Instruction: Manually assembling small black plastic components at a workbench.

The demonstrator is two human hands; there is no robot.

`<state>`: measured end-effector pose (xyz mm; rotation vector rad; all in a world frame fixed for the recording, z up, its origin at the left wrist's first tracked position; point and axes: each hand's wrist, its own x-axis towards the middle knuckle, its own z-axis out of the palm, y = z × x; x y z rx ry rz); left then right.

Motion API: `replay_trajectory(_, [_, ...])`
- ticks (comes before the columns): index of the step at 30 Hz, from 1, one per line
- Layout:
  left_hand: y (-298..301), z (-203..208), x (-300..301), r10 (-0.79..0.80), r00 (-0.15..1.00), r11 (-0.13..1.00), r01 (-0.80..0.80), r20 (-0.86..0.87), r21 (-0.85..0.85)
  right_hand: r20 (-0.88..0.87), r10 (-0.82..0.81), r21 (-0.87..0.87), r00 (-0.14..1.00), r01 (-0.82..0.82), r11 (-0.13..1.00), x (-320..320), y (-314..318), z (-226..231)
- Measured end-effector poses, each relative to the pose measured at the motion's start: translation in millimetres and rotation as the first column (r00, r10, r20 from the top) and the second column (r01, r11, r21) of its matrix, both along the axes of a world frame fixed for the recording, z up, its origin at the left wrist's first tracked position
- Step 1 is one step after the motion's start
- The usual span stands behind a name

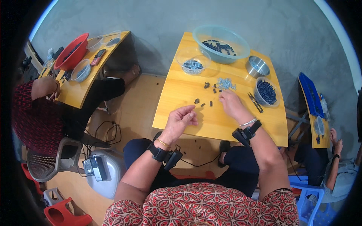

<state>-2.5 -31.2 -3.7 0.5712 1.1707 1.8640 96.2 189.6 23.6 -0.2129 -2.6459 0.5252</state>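
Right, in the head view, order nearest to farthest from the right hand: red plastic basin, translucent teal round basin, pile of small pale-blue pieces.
1. Pale-blue pile, just beyond the right hand.
2. Teal basin, ahead, past the pile.
3. Red basin, far left.

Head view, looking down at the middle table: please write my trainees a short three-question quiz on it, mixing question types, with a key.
1. Multiple choice: which container on the yellow table stands farthest from the camera wearer?
A) the steel bowl
B) the large pale-blue basin
C) the tub of dark pieces

2. True or false: the black tweezers lie to the right of the wearer's right hand.

3. Fill the gap: the pile of small pieces just beyond the right hand is ____ in colour.

Key: 1 B; 2 True; 3 pale blue.
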Motion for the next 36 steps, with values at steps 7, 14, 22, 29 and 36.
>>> replay_trajectory(7, [0.4,0.2,-0.6,-0.006,0.997,1.000,0.005,-0.072,-0.013,-0.011,0.064,-0.016,0.998,-0.064,0.998,-6.6,-14.0,6.0])
replay_trajectory(14, [4.3,2.2,2.9,0.000,0.989,0.999,-0.005,-0.149,-0.034,0.097,0.122,-0.019,0.988,-0.121,0.993,-3.9,-27.9,4.2])
replay_trajectory(22, [0.6,15.0,10.0,-0.047,0.998,0.997,0.049,0.037,-0.057,-0.158,0.181,-0.241,0.971,-0.215,0.946,11.4,-87.2,29.7])
replay_trajectory(29, [15.3,21.0,21.0,-0.073,0.963,0.997,0.073,0.258,0.010,-0.149,0.223,-0.282,0.964,-0.257,0.924,16.2,-78.4,29.9])
replay_trajectory(36, [29.0,9.6,20.8,-0.024,1.000,0.999,0.025,0.012,-0.035,-0.007,-0.079,-0.187,0.997,0.076,0.979,14.3,7.8,10.2])
